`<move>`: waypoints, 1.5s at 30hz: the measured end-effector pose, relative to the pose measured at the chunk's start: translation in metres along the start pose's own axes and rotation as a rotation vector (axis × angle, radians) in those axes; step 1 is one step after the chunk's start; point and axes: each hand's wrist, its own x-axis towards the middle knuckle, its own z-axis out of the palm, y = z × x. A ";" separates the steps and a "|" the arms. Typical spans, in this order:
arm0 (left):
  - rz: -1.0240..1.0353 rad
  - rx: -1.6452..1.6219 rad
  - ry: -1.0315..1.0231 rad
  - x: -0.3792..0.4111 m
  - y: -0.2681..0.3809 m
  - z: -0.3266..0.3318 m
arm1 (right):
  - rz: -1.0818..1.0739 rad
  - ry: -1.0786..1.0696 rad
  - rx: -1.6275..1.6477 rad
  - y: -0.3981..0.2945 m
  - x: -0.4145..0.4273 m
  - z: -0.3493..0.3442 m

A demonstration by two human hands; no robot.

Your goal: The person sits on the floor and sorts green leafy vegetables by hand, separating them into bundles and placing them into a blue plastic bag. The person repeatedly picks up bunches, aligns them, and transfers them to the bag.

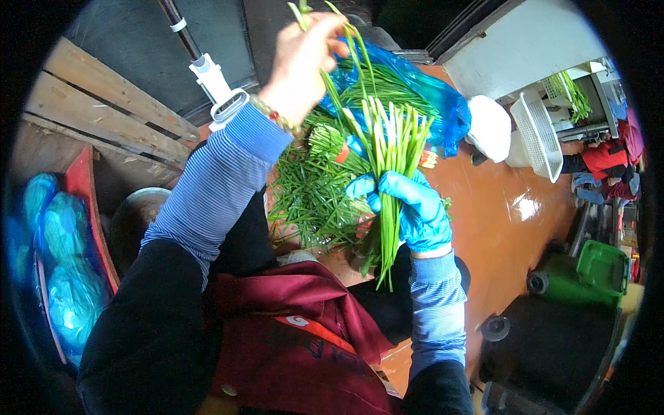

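My right hand (415,210), in a blue disposable glove, is closed around an upright bundle of garlic chives (390,140). The pale stem ends fan out above the fist and the green leaves hang below it. Farther out, my bare left hand (306,62) pinches a few loose chive stalks (358,57). A bead bracelet (275,115) circles that wrist. Beneath the hands lies a pile of loose green leaves (306,194) on the floor, along with a bunch of chives (327,142) bound by a red band. More chives (391,88) lie in an open blue plastic bag (451,111).
A white bag (488,128) and a white plastic basket (537,135) stand to the right on the reddish floor (498,218). Green (560,280) and black (550,337) wheeled bins are at lower right. Wooden planks (119,93), a metal pole (181,31) and filled blue bags (70,264) are left. People (604,161) appear far right.
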 end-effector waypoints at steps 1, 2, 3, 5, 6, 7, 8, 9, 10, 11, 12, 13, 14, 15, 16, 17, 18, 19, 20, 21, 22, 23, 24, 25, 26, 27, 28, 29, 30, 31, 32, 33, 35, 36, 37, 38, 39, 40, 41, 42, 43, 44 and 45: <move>0.041 -0.057 0.058 0.009 0.007 -0.004 | -0.027 0.079 -0.011 -0.001 0.000 0.004; 0.053 -0.104 0.094 0.017 0.016 -0.011 | -0.048 0.093 0.002 0.000 0.002 0.003; -0.009 -0.220 0.084 0.007 0.031 -0.005 | -0.069 0.114 0.012 0.000 0.002 0.001; 0.055 -0.125 0.095 0.025 0.035 -0.030 | -0.081 0.241 -0.035 -0.003 -0.003 -0.001; 0.065 -0.104 0.168 0.026 0.040 -0.030 | -0.080 0.294 -0.023 -0.002 -0.004 -0.008; 0.097 -0.090 0.199 0.024 0.046 -0.031 | -0.078 0.348 -0.010 -0.001 -0.004 -0.012; 0.102 -0.084 0.194 0.029 0.049 -0.041 | -0.106 0.418 0.000 -0.002 -0.005 -0.015; 0.106 -0.076 0.191 0.031 0.053 -0.048 | -0.109 0.517 0.053 0.001 -0.006 -0.022; 0.114 -0.070 0.229 0.033 0.055 -0.052 | -0.122 0.564 0.087 0.003 -0.005 -0.028; 0.120 -0.045 0.215 0.032 0.056 -0.057 | -0.136 0.611 0.122 0.005 -0.004 -0.033; 0.113 -0.036 0.213 0.030 0.055 -0.058 | -0.180 0.617 0.143 0.003 -0.005 -0.030; 0.107 -0.025 0.211 0.028 0.053 -0.058 | -0.183 0.585 0.149 0.003 -0.007 -0.036; 0.081 -0.049 0.163 0.029 0.048 -0.058 | -0.185 0.585 0.164 0.003 -0.008 -0.036; 0.049 -0.076 0.114 0.026 0.043 -0.054 | -0.186 0.593 0.177 0.003 -0.010 -0.038; 0.016 -0.036 0.091 0.023 0.040 -0.050 | -0.172 0.592 0.187 0.002 -0.010 -0.037; -0.014 0.016 0.086 0.018 0.036 -0.047 | -0.157 0.590 0.198 0.003 -0.009 -0.036; -0.065 0.077 0.014 0.013 0.034 -0.042 | -0.185 0.643 0.212 0.005 -0.005 -0.034; -0.114 0.137 -0.059 0.008 0.032 -0.039 | -0.197 0.623 0.172 0.003 -0.007 -0.027; -0.159 0.221 -0.112 0.005 0.025 -0.035 | -0.185 0.599 0.192 0.003 -0.007 -0.025; -0.157 0.268 -0.203 -0.001 0.021 -0.031 | -0.172 0.564 0.212 0.001 -0.005 -0.024; -0.120 0.271 -0.270 -0.005 0.012 -0.027 | -0.197 0.539 0.211 0.002 -0.004 -0.022; -0.083 0.273 -0.335 -0.009 0.002 -0.021 | -0.197 0.515 0.243 0.004 0.000 -0.026; -0.156 0.253 -0.293 -0.019 -0.002 -0.008 | -0.214 0.510 0.255 0.005 0.001 -0.026; -0.230 0.255 -0.303 -0.028 -0.001 0.002 | -0.230 0.500 0.269 0.006 0.003 -0.024; -0.305 0.241 -0.331 -0.035 -0.004 0.007 | -0.235 0.500 0.287 0.006 0.005 -0.022; -0.376 0.227 -0.358 -0.038 -0.005 0.009 | -0.240 0.496 0.304 0.005 0.008 -0.019; -0.379 0.215 -0.429 -0.041 -0.005 0.010 | -0.246 0.493 0.321 0.004 0.009 -0.018; -0.411 0.252 -0.460 -0.045 -0.004 0.012 | -0.232 0.486 0.320 0.003 0.010 -0.017; -0.385 0.288 -0.457 -0.048 -0.005 0.015 | -0.217 0.479 0.319 0.003 0.010 -0.016; -0.360 0.323 -0.453 -0.051 -0.007 0.017 | -0.202 0.472 0.318 0.002 0.011 -0.015; -0.344 0.346 -0.480 -0.052 -0.009 0.017 | -0.210 0.454 0.284 -0.001 0.011 -0.011; -0.330 0.369 -0.507 -0.053 -0.013 0.017 | -0.217 0.438 0.251 -0.003 0.012 -0.004; -0.311 0.383 -0.521 -0.055 -0.016 0.018 | -0.210 0.425 0.224 -0.004 0.013 -0.001; -0.307 0.374 -0.508 -0.056 -0.017 0.019 | -0.197 0.430 0.229 -0.004 0.013 -0.002; -0.303 0.365 -0.495 -0.057 -0.016 0.019 | -0.183 0.434 0.235 -0.003 0.014 -0.003; -0.324 0.349 -0.487 -0.058 -0.015 0.019 | -0.172 0.449 0.229 -0.002 0.013 -0.004; -0.348 0.323 -0.480 -0.057 -0.015 0.019 | -0.161 0.464 0.223 -0.001 0.013 -0.006; -0.372 0.296 -0.473 -0.056 -0.016 0.018 | -0.150 0.478 0.216 -0.001 0.013 -0.006; -0.396 0.269 -0.466 -0.055 -0.016 0.017 | -0.145 0.482 0.203 -0.002 0.012 -0.004; -0.409 0.249 -0.468 -0.053 -0.016 0.015 | -0.140 0.480 0.191 -0.006 0.012 0.003; -0.421 0.229 -0.469 -0.052 -0.017 0.012 | -0.134 0.479 0.179 -0.008 0.012 0.007; -0.434 0.208 -0.470 -0.051 -0.018 0.010 | -0.155 0.485 0.152 -0.006 0.014 0.006; -0.417 0.227 -0.463 -0.051 -0.016 0.012 | -0.178 0.499 0.122 -0.004 0.016 0.002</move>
